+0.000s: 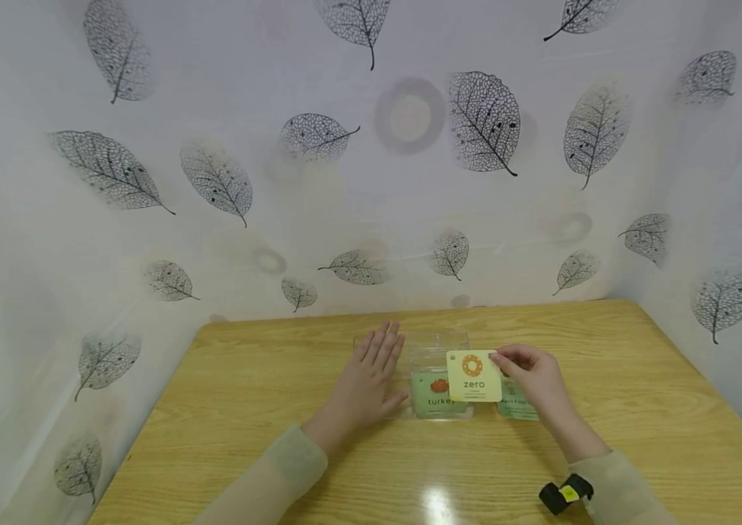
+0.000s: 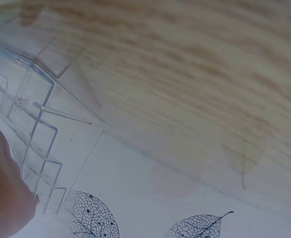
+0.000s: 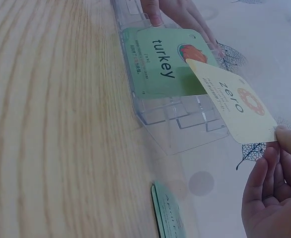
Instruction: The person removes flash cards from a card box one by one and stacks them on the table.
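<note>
In the head view my left hand [image 1: 365, 383] rests with straight fingers over the left part of a clear plastic stepped card holder [image 1: 438, 356]. The holder's tiers [image 2: 48, 130] show beside that hand in the left wrist view. My right hand [image 1: 537, 380] pinches a pale yellow word card [image 1: 473, 394] by its upper right corner, thumb and fingertips on the edge. That card reads "zero" under an orange ring and partly overlaps a green "turkey" card [image 1: 430, 407] standing in the holder. Right of the holder, a small stack of green cards [image 3: 166, 210] lies on the table, partly behind my right hand.
The wooden table [image 1: 226, 408] reaches back to a pale cloth [image 1: 265, 87] printed with leaf shapes, which also hangs at both sides. A black device with a yellow mark [image 1: 567, 494] sits at my right sleeve.
</note>
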Motion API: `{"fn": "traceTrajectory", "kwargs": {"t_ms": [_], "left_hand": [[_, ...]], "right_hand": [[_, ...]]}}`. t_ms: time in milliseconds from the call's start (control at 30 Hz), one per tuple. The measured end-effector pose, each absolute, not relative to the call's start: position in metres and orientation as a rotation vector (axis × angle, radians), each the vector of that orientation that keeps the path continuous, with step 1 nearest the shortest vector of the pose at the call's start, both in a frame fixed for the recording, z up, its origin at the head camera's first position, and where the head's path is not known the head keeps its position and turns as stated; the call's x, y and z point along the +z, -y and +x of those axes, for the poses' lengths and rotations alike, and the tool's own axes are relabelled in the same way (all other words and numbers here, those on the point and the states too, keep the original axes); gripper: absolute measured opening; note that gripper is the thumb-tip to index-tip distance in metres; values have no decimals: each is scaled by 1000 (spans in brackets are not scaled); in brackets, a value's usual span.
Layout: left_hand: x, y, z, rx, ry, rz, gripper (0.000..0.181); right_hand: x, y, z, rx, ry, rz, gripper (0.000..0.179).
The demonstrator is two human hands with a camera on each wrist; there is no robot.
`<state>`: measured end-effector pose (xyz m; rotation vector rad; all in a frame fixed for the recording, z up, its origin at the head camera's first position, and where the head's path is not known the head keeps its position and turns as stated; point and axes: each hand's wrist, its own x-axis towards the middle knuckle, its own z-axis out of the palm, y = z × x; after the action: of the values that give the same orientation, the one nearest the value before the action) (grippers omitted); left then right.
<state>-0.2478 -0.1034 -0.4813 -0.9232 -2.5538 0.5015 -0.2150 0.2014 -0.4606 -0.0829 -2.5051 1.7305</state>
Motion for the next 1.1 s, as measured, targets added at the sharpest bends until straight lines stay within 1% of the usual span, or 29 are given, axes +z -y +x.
{"fn": "traceTrajectory", "kwargs": {"t_ms": [1100], "left_hand": [[-480,103,-247,476,2579,-924,93]], "right_hand": [[-460,-219,-213,1717,2483,-114,45]]}}
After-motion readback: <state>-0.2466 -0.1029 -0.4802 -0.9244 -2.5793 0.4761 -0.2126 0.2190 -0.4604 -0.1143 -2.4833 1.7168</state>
